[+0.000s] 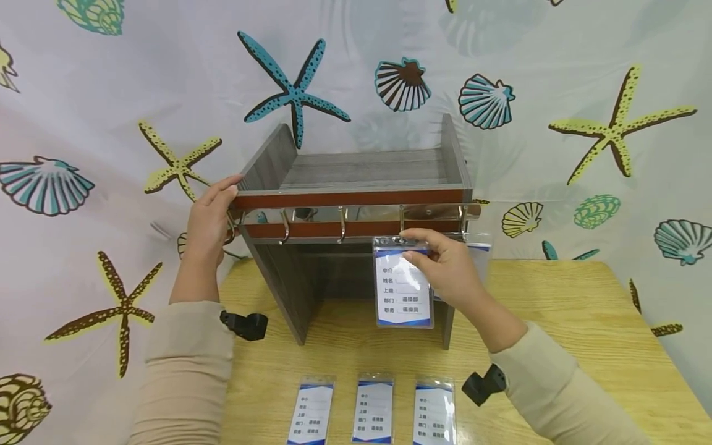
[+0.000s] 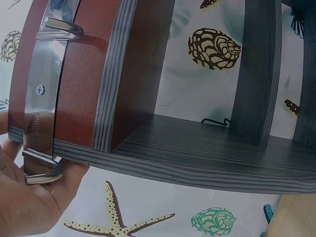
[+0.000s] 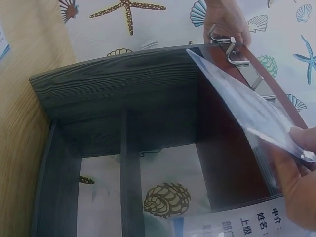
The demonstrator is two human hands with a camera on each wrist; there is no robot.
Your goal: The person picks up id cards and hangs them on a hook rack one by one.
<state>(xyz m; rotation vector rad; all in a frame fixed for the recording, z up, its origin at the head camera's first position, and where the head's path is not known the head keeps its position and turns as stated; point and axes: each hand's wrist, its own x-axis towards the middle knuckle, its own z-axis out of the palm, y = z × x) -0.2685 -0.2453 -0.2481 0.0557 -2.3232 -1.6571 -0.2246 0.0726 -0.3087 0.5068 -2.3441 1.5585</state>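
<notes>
My left hand [image 1: 207,225] grips the left end of a grey wooden rack [image 1: 272,278], beside the end hook [image 2: 43,173] in the left wrist view. A metal hook rail [image 1: 434,212] runs along the rack's red front. Between thumb and fingers, my right hand [image 1: 452,269] pinches the top of a clear ID badge holder [image 1: 402,293] with a printed white and blue card. Its top edge is just under the fourth hook [image 1: 402,217]. A second badge holder [image 1: 481,262] hangs at the rightmost hook, partly hidden behind my right hand; its printed card [image 3: 247,222] shows in the right wrist view.
Three more badge holders [image 1: 372,411] lie in a row on the wooden table [image 1: 545,321] in front of the rack. Behind stands a white cloth [image 1: 356,37] printed with starfish and shells.
</notes>
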